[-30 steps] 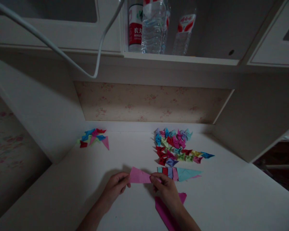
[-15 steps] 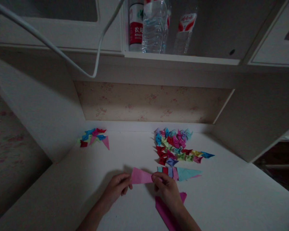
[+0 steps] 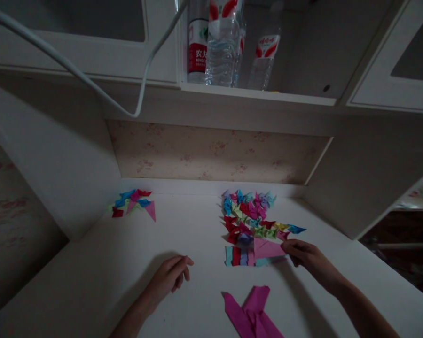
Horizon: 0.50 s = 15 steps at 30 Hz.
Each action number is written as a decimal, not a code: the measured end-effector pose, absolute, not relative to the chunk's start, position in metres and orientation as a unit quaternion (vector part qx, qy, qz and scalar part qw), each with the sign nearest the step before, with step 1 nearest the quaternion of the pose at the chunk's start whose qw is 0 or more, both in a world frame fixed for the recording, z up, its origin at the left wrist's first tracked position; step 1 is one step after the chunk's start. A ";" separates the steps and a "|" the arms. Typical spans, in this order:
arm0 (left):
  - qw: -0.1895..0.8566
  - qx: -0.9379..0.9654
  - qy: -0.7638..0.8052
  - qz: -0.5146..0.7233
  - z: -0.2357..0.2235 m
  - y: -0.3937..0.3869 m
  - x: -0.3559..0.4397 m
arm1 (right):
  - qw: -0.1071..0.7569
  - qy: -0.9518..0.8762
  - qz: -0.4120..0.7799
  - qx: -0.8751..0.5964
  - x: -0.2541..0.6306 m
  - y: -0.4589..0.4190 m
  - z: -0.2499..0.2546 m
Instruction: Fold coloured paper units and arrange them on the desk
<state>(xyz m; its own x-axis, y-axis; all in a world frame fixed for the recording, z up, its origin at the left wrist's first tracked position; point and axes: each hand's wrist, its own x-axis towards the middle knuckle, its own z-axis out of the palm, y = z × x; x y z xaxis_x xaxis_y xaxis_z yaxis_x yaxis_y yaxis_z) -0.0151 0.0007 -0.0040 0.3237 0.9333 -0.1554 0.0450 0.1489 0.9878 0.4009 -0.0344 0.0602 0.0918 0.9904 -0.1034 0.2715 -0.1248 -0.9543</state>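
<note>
Light pink paper (image 3: 266, 249) is in the person's right hand (image 3: 305, 256), over the right half of the white tabletop (image 3: 186, 225). The thumb and fingers of that hand are pinched together on its right end. Its other end is above a row of flat folded papers (image 3: 236, 256), and I cannot tell if it touches them. That row goes teal, red, purple and pink, and a bit of teal paper (image 3: 262, 262) peeks out under the light pink one.

The left hand (image 3: 167, 277) is over the middle of the tabletop and holds nothing. Its fingers are a little bent, with the tips loose and pointing right.

Between the flat row and the tabletop's back edge there are rows of little folded papers (image 3: 248, 210) in lots of colors, with a blue one (image 3: 296, 229) at the right end. A small pile of colored papers (image 3: 135, 195) lies near the back left corner. A big dark pink paper (image 3: 255, 315) lies nearer to the front edge, and the bottom of the view cuts it off. Up above, clear bottles (image 3: 221, 58) stand on a shelf (image 3: 296, 98), and a white cord (image 3: 91, 84) hangs down in front of the cupboard.
</note>
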 end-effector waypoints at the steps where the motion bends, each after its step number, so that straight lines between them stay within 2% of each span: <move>1: 0.608 0.543 0.450 0.365 -0.005 0.001 -0.015 | 0.400 -0.520 0.433 -0.618 0.408 -0.035 0.058; 11: 0.594 0.531 0.476 0.372 -0.004 0.002 -0.014 | 0.311 -0.560 0.417 -0.645 0.433 -0.013 0.026; 15: 0.593 0.523 0.482 0.377 -0.003 0.002 -0.014 | 0.321 -0.572 0.360 -0.664 0.445 -0.003 0.003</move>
